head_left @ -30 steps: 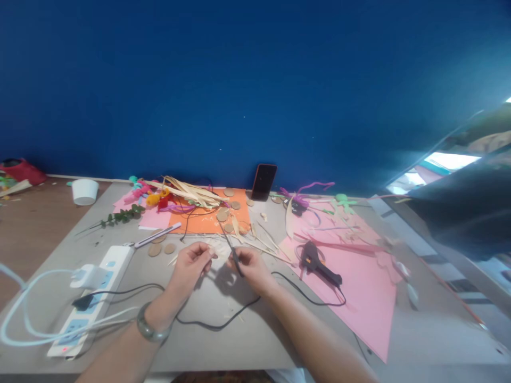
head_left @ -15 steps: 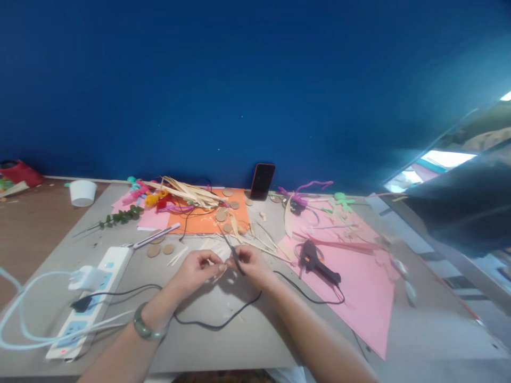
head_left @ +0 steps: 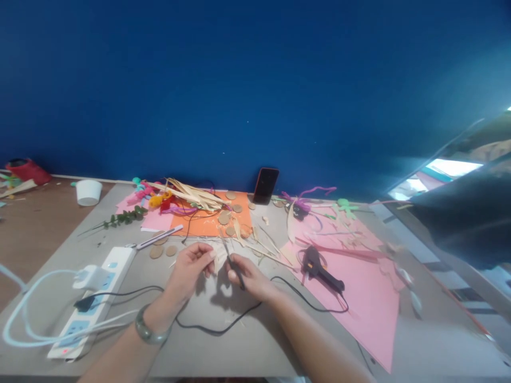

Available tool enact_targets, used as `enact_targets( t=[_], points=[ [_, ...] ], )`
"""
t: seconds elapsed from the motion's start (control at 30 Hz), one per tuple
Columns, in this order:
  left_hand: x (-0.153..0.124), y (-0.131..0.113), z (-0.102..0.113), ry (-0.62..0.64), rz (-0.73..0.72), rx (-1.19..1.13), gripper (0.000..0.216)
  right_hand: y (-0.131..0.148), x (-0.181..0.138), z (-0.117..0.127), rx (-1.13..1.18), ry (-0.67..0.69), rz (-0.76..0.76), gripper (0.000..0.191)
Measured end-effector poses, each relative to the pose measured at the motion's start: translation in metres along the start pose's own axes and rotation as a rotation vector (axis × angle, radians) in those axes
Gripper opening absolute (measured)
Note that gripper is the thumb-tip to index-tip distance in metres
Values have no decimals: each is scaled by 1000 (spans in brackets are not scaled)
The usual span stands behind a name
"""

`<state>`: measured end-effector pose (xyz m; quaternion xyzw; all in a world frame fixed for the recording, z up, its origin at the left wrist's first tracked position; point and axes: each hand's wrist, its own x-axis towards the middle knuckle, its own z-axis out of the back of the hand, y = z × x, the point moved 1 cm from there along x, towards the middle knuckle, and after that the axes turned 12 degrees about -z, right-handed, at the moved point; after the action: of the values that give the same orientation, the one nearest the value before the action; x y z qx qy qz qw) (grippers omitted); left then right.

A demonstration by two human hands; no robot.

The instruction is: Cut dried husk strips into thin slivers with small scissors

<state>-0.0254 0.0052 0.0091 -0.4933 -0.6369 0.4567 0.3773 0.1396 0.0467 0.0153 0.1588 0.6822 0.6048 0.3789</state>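
My left hand (head_left: 190,267) pinches a pale straw-coloured strip (head_left: 219,259) between thumb and fingers just above the grey table (head_left: 247,340). A jade-green bangle (head_left: 147,330) sits on that wrist. My right hand (head_left: 248,274) is closed on small dark scissors (head_left: 231,259), whose blades point up and away toward the strip. The two hands nearly touch at the middle of the table.
A black glue gun (head_left: 319,267) lies on pink paper (head_left: 359,298) to the right, its cord running under my right arm. A white power strip (head_left: 93,298) with plugs lies left. Orange paper (head_left: 211,221), straw strips, cardboard discs, pipe cleaners, a phone (head_left: 266,185) and a white cup (head_left: 88,192) stand behind.
The hands stayed close together. The left hand rose slightly with the strip and the scissors tilted up toward it. The view shifted a little.
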Motion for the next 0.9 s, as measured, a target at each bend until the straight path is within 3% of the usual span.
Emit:
enact_targets(
  t=[0.2, 0.5, 0.9],
  points=[
    [1, -4, -1, -83, -45, -41, 21, -3, 0, -3, -160, 72, -64, 36],
    [3, 2, 2, -130, -87, 2, 18, -2, 1, -7, -145, 81, -94, 23],
    [3, 3, 0, -159, -108, 5, 18, -9, 3, -12, -88, 89, -92, 24]
  ],
)
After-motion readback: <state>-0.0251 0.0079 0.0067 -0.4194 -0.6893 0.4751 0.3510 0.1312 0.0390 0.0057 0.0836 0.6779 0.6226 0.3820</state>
